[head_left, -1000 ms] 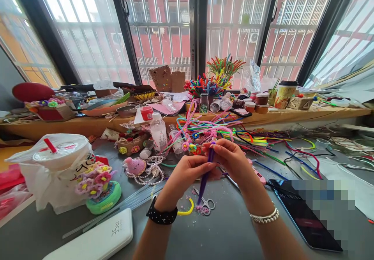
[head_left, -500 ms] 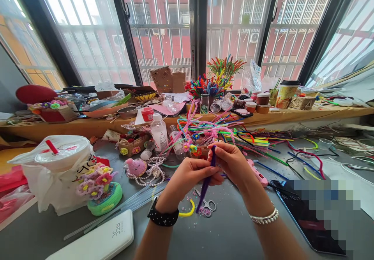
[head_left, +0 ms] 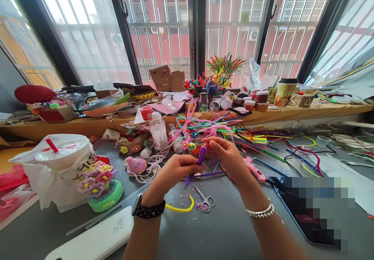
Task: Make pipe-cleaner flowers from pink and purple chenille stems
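My left hand (head_left: pixel 184 166) pinches a bent length of purple pipe cleaner (head_left: pixel 201 155), which slants from a looped top down to a tip below the fingers. Just right of it, my right hand (head_left: pixel 223 151) has thumb and forefinger pointing toward the purple loop, apart from it; its lower fingers are partly hidden. A thin purple strand (head_left: pixel 212 173) runs sideways below the hands; whether it joins the held piece I cannot tell. On the grey table below are small scissors (head_left: pixel 207 201) among pink fuzz scraps and a curved yellow pipe cleaner (head_left: pixel 181 209).
A pink glue gun (head_left: pixel 255 170) lies beyond my right wrist, near a phone (head_left: pixel 306 213). Loose pipe cleaners (head_left: pixel 257 139) spread behind. To the left are a bagged drink cup (head_left: pixel 62 155), a flower ornament (head_left: pixel 105 197), a bead string (head_left: pixel 154 168) and a white power bank (head_left: pixel 99 232).
The hands have drawn apart; my right fingers have come off the purple pipe cleaner. Its hanging end has swung up and left, and a loop now shows at its top.
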Tool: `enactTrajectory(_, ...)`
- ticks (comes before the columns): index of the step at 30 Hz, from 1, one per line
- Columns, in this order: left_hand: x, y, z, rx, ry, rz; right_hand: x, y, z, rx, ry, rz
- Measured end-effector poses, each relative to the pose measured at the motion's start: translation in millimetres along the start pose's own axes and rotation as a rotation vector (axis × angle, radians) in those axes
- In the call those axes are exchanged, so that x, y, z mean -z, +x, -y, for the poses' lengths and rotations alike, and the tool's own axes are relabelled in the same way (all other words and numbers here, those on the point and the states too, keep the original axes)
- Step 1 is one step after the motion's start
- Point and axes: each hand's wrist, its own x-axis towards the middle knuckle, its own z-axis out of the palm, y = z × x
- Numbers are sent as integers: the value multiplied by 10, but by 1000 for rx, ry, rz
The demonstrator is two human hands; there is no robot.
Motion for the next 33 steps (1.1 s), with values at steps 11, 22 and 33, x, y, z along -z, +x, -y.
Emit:
enactTrajectory(11, 243, -95, 6, 19, 146, -373, 1081, -925, 68, -235, -1421, 111)
enactTrajectory(22, 189, 87, 243, 128, 700, -1, 1000, -1208, -149, -476, -1809, 272)
enactTrajectory(33, 12, 386, 736, 140, 784, 73, 1141, -1209, 204, -985, -723, 259)
